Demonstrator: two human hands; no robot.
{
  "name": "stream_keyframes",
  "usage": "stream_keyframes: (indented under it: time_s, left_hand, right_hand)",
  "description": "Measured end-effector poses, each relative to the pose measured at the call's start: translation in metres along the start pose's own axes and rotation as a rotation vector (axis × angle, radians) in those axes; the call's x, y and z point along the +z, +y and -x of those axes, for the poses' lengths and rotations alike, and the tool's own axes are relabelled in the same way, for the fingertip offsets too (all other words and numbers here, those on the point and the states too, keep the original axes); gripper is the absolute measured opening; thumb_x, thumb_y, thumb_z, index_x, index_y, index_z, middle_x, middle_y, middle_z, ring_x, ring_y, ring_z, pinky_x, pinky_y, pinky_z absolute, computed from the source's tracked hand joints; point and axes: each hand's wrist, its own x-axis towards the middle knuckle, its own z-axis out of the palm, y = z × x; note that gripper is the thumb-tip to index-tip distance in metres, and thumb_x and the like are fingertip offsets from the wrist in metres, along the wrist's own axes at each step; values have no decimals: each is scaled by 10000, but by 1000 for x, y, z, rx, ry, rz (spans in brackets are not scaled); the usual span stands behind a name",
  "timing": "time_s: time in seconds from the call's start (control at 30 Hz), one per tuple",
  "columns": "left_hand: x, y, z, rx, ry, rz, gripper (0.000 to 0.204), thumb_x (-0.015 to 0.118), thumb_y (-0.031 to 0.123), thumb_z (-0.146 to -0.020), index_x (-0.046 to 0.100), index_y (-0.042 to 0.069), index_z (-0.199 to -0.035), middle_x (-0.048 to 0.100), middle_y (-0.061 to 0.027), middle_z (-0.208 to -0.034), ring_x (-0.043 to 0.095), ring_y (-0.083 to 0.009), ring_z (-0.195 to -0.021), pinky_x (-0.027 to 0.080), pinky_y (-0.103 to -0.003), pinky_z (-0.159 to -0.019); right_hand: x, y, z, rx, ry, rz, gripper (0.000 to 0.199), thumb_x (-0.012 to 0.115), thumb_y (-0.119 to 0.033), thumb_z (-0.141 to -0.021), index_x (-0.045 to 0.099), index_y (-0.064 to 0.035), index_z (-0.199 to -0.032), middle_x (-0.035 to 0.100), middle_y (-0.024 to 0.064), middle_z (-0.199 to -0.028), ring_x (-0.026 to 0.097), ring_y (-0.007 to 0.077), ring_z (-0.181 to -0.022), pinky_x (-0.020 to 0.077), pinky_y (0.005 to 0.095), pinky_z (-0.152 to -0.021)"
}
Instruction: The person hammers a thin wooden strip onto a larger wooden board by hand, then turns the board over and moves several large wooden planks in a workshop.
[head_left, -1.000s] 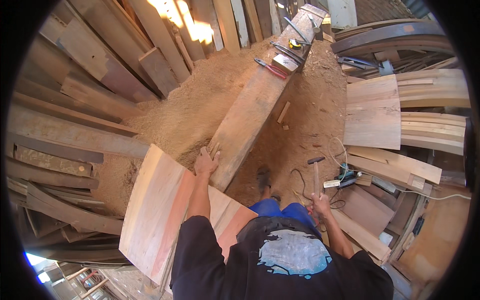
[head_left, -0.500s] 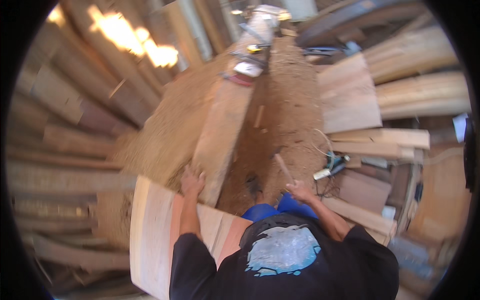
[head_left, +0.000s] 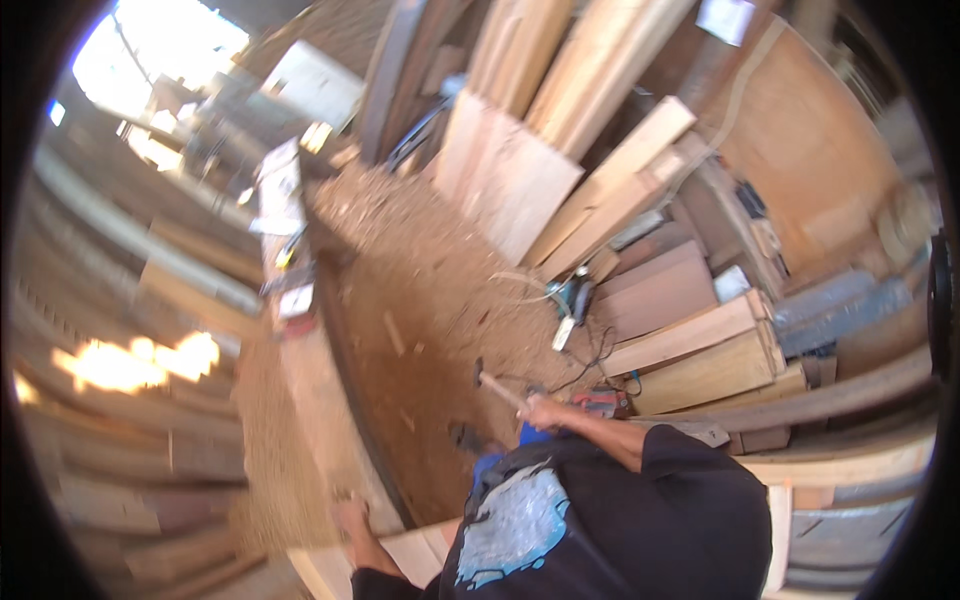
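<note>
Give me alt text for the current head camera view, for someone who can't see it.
Seen from above, a right hand holds a wooden-handled hammer while the left hand is at the near end of a long wooden beam. Sawdust lies beside the beam, and boards are piled on the right.

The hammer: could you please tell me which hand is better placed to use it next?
Right, most likely: the right hand grips the hammer by its handle. The left hand is at the near end of the long plank, well apart from the hammer.
</note>
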Motion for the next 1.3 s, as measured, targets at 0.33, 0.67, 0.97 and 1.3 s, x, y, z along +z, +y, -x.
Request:
stream_keyframes:
  time_s: [0.33, 0.67, 0.97, 1.3]
  left_hand:
    - [43, 219, 117, 581, -328, 26, 473, 590, 398, -915, 669, 36, -1208, 598, -234, -1277, 564, -368, -1219, 422, -498, -1055]
    - [30, 478, 215, 292, -1501, 1019, 356, 575, 403, -996, 598, 68, -1113, 667, -85, -908, 642, -238, -777, 509, -353, -655]
    - [5, 535, 71, 357, -1220, 585, 134, 567, 197, -960, 554, 86, -887, 528, -49, -666, 531, -191, -540, 452, -335, -487]
    - [32, 523, 27, 784, -937, -300, 190, 578, 250, -954, 594, 61, -942, 584, -87, -707, 577, -246, -592, 483, -372, -544]
  right_hand:
    - [-78, 10, 0, 3, 140, -222, 491, 550, -432, -944, 645, 3, -739, 629, 106, -610, 625, 217, -527, 495, 401, -506]
    - [-124, -119, -21, -28, 106, -308, 469, 550, -395, -936, 672, 48, -838, 652, 185, -641, 667, 278, -541, 507, 402, -479]
    - [-144, -47, -34, -181, 654, -485, 332, 571, -363, -917, 657, -43, -934, 688, 194, -803, 668, 362, -732, 539, 451, -702]
    - [-156, 80, 62, 440, 1067, -686, 324, 534, -306, -956, 675, -14, -963, 664, 60, -735, 621, 144, -588, 504, 319, -526]
